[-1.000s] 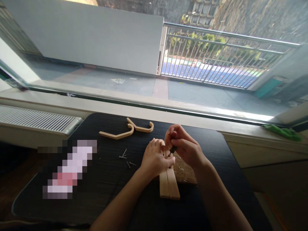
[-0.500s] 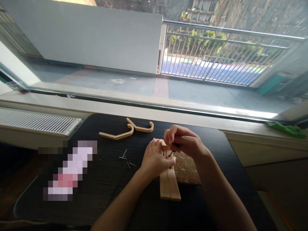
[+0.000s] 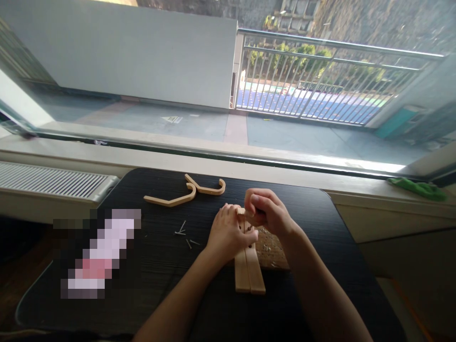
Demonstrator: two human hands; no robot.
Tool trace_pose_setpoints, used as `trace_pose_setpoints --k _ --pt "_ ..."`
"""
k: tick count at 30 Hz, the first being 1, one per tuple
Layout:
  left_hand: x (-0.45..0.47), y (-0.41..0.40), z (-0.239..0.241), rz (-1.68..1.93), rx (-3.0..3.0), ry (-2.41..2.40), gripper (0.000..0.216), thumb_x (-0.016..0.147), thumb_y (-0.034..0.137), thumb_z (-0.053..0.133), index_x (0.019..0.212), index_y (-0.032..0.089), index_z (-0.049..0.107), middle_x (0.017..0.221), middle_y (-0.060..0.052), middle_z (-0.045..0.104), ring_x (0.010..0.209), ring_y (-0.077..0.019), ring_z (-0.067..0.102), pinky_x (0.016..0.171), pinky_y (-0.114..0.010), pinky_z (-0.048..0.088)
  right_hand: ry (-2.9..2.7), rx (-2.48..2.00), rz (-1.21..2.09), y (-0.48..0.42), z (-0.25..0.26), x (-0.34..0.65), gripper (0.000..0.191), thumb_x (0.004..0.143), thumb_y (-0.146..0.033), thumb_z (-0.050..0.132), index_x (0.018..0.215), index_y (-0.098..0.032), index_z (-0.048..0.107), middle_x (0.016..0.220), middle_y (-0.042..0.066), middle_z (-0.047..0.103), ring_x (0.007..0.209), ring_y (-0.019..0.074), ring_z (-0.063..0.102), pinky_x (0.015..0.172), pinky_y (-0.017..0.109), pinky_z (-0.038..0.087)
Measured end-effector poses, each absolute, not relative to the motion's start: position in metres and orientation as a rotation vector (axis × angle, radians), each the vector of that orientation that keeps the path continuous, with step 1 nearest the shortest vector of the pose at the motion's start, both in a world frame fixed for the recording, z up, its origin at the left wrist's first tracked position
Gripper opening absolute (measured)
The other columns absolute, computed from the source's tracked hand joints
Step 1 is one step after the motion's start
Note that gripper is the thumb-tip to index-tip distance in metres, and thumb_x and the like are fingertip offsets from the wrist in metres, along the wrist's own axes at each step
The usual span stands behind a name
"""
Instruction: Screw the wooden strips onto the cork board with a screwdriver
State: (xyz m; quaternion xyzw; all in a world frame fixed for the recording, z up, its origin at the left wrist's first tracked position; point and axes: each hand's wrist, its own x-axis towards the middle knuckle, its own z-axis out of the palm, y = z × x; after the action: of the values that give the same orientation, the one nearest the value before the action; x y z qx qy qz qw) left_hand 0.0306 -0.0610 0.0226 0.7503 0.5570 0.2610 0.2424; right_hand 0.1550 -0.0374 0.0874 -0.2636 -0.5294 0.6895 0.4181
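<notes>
Two light wooden slats (image 3: 249, 273) lie side by side on the black table (image 3: 149, 266), pointing away from me. My left hand (image 3: 228, 233) is curled over their far end and holds them down. My right hand (image 3: 265, 213) is closed in a fist just above that same end, gripping a small dark thing that I cannot make out. A brown perforated board (image 3: 272, 249) lies under my right wrist, beside the slats.
Two curved wooden pieces (image 3: 187, 192) lie at the table's far side. A few small nails (image 3: 183, 232) are scattered left of my left hand. A blurred pink-white patch (image 3: 101, 254) covers the table's left part. A radiator grille (image 3: 50, 183) and window sill run behind.
My right hand has come down and closer to the far end of the slats, its fingers closing tighter. My left hand stays on the slats.
</notes>
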Motion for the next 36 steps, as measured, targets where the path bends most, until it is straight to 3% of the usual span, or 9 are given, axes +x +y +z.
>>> trace_pose_setpoints --k 15,28,36 --pt "0.031 -0.061 0.018 0.739 2.074 1.521 0.021 0.067 0.029 0.069 0.08 0.021 0.054 0.096 -0.006 0.061 0.104 -0.0284 0.057 0.1 -0.046 0.046 -1.125 -0.821 1.389 -0.043 0.076 0.14 0.041 0.085 -0.053 0.058 0.061 -0.02 0.049 0.041 -0.009 0.034 0.034 0.0058 0.023 0.034 0.02 0.018" --pt "0.03 -0.062 0.018 0.724 2.058 1.515 0.036 0.069 0.032 0.069 0.099 0.019 0.055 0.105 -0.01 0.063 0.113 -0.031 0.057 0.111 -0.05 0.039 -0.934 -0.964 1.02 -0.05 0.077 0.125 0.037 0.088 -0.046 0.055 0.061 -0.021 0.048 0.044 -0.008 0.034 0.036 0.0066 0.026 0.034 0.021 0.02" --pt "0.029 -0.061 0.014 0.666 2.066 1.522 0.033 0.072 0.037 0.065 0.097 0.018 0.054 0.107 -0.014 0.063 0.12 -0.0343 0.055 0.114 -0.05 0.036 -1.227 -1.055 0.786 -0.063 0.068 0.119 0.037 0.099 -0.04 0.041 0.068 -0.022 0.044 0.054 -0.007 0.037 0.046 0.0096 0.034 0.042 0.023 0.028"
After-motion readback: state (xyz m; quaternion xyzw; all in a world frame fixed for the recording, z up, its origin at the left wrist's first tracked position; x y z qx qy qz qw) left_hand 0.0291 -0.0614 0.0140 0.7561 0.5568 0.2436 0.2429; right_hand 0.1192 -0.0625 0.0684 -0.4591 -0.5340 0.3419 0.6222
